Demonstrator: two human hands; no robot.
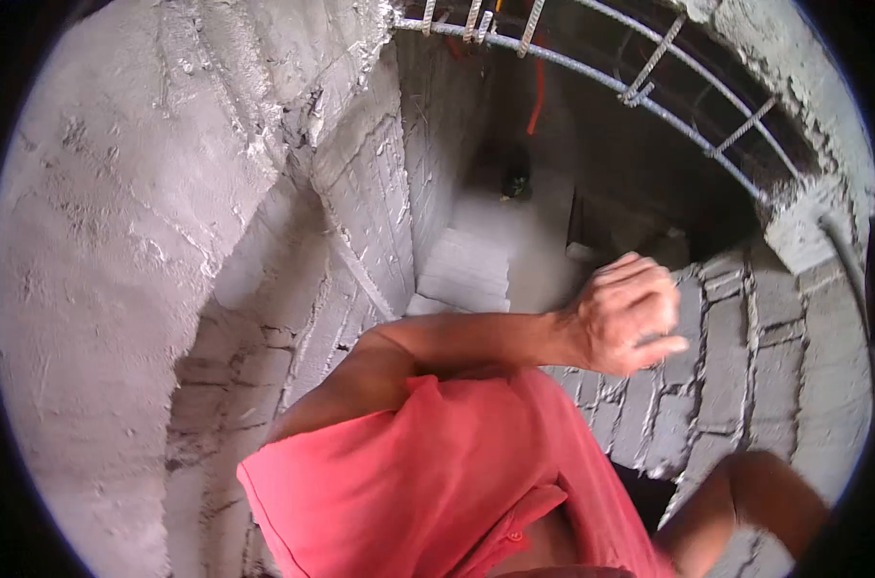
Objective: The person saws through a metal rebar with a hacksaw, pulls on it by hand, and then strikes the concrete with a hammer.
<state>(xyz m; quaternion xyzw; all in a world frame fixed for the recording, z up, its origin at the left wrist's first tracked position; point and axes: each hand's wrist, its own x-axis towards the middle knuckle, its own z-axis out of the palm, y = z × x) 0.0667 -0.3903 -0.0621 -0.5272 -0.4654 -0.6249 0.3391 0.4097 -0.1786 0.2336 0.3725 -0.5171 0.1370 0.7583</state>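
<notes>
My left hand (630, 313) is raised in front of my chest, at the end of a bare forearm that crosses from the left. Its fingers are curled in and the thumb sticks out to the right; no object shows in it. The palm side is hidden. Behind the hand is a grey block wall (726, 361) with rough mortar joints. At the lower right my right arm (745, 501) is bent, and its hand is out of view. A red shirt (408, 482) covers my torso.
Bare steel rebar (591, 65) curves across an opening at the top. A plastered wall (110, 250) rises on the left. Below are pale steps (464, 270) and a small dark object (516, 178). A red strip (536, 96) hangs there, and a dark cable (847, 265) runs along the right.
</notes>
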